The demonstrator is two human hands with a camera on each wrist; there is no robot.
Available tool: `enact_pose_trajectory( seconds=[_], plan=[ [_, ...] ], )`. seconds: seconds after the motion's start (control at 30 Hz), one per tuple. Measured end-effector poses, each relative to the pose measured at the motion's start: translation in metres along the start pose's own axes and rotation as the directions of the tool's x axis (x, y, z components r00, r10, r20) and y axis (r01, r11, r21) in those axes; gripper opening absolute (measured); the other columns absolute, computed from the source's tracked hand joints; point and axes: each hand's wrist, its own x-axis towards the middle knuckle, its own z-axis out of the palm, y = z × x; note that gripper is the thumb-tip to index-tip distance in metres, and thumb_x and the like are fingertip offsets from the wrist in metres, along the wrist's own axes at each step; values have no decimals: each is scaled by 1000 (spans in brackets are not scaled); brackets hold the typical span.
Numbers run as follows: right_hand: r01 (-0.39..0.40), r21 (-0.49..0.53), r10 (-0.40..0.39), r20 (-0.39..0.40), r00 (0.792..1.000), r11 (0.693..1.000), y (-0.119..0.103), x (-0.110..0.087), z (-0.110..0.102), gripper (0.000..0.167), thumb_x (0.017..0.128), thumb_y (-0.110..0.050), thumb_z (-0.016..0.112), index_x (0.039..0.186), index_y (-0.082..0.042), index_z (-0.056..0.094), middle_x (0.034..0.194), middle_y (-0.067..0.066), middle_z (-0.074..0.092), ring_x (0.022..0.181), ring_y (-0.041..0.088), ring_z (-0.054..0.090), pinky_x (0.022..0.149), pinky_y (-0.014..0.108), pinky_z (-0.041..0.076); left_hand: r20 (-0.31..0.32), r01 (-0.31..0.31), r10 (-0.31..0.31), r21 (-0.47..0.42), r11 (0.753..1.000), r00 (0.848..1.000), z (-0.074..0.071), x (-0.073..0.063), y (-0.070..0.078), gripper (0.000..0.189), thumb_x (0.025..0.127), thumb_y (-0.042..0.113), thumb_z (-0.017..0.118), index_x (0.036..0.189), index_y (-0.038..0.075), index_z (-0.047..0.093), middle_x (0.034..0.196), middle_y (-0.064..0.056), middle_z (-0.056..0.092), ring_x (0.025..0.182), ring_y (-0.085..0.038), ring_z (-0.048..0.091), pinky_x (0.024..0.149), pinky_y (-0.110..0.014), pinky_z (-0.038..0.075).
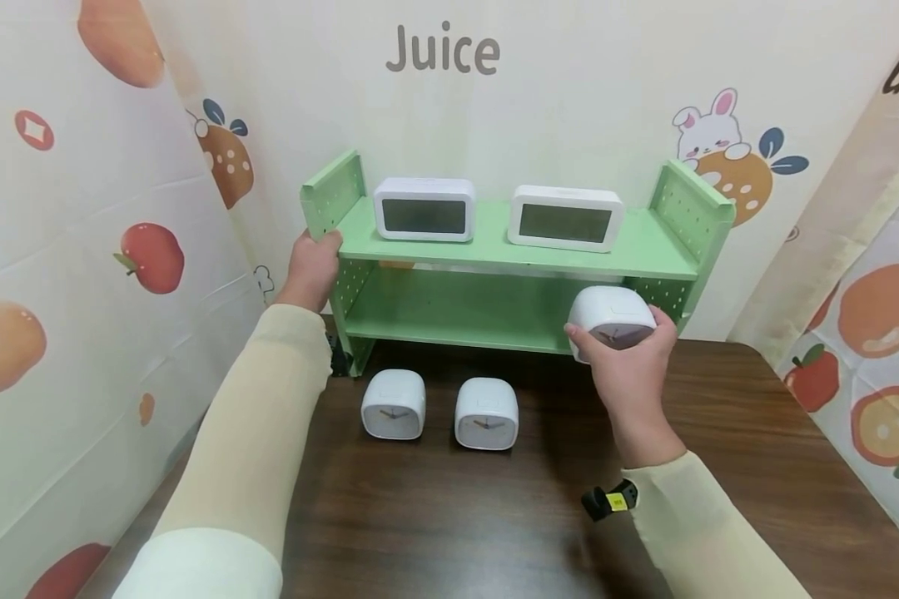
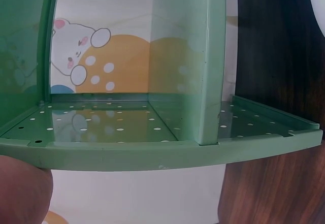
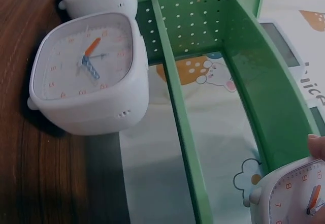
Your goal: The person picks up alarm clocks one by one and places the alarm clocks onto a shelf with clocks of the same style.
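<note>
The green shelf (image 1: 464, 309) stands at the back of the table (image 1: 434, 516), and my left hand (image 1: 312, 268) grips the edge of its left side panel. My right hand (image 1: 633, 374) is curled round a white clock (image 1: 608, 306), thumb on one side and fingers on the other, at the right end of the shelf, in front of the lower tier; whether the clock touches the board there I cannot tell. The shelf's upper tier carries two white digital clocks, one toward its left end (image 1: 424, 213) and one toward its right (image 1: 567, 221), both upright with dark displays facing me. Two more white clocks stand on the table in front of the shelf, one near its left end (image 1: 394, 405) and the other (image 1: 487, 414) just beside that one, apart from it, faces toward me. On the clock I hold, the right wrist view shows red numerals, of which 7, 8, 9 and 10 can be read, and an orange hand; the numerals on the nearer table clock are too blurred to read surely. Behind the shelf, the printed backdrop (image 1: 569, 83) reads "Juice" in grey above the upper tier. Right of the shelf, part of another word is cut off. My right wrist strap (image 1: 610, 501) bears a yellow label (image 1: 617, 501), its marks too small to read.
</note>
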Motion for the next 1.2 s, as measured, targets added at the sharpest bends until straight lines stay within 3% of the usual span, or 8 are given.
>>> enact_pose_trajectory(
  seconds=[0.57,1.2],
  plan=[
    [-29,-81,30,10,1000,996,5,23,14,120,76,-46,91,159,-24,7,156,5,23,137,25,33,108,42,43,1,10,-10,-17,1000,1000,-2,1,1,52,110,41,38,159,22,35,151,-5,48,134,-23,47,116,-53,33],
    [31,-130,-34,-23,999,991,21,43,28,120,73,-49,92,158,-16,13,155,10,27,133,26,38,108,38,40,7,14,-14,-8,1000,1000,-1,-4,5,52,110,41,37,159,23,34,151,-4,48,134,-22,47,116,-52,34]
  ],
)
